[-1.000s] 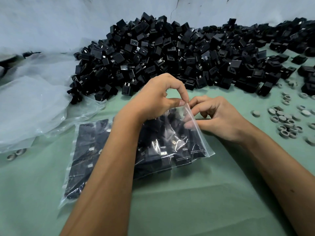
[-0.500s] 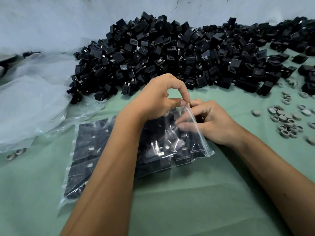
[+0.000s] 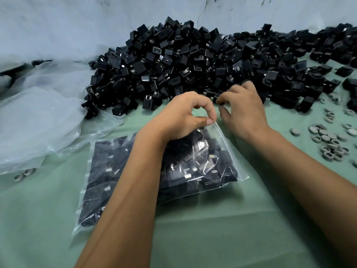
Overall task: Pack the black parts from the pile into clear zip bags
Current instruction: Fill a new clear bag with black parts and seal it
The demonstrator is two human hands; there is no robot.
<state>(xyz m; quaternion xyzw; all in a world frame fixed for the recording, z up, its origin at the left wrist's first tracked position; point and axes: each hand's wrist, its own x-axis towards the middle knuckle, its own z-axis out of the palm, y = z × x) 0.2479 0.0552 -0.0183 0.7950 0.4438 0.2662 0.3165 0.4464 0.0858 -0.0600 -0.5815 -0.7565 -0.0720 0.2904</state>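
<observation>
A big pile of black parts (image 3: 173, 64) lies along the far side of the green table (image 3: 212, 238). In front of me sits a clear zip bag (image 3: 204, 167) partly filled with black parts. My left hand (image 3: 181, 117) pinches the bag's upper corner between thumb and forefinger and holds its mouth up. At the pile's near edge, my right hand (image 3: 245, 109) has its fingers curled on a black part (image 3: 216, 97); the hand is blurred. A second, flat bag of black parts (image 3: 100, 171) lies to the left, partly under my left forearm.
Crumpled clear plastic sheeting (image 3: 38, 113) covers the left side of the table. Several small grey rings (image 3: 328, 144) are scattered at the right, and two more grey rings (image 3: 25, 174) lie at the left. A pale wall rises behind the pile.
My right hand has left the bag's mouth and moved up to the near edge of the pile. My left hand still pinches the bag's corner.
</observation>
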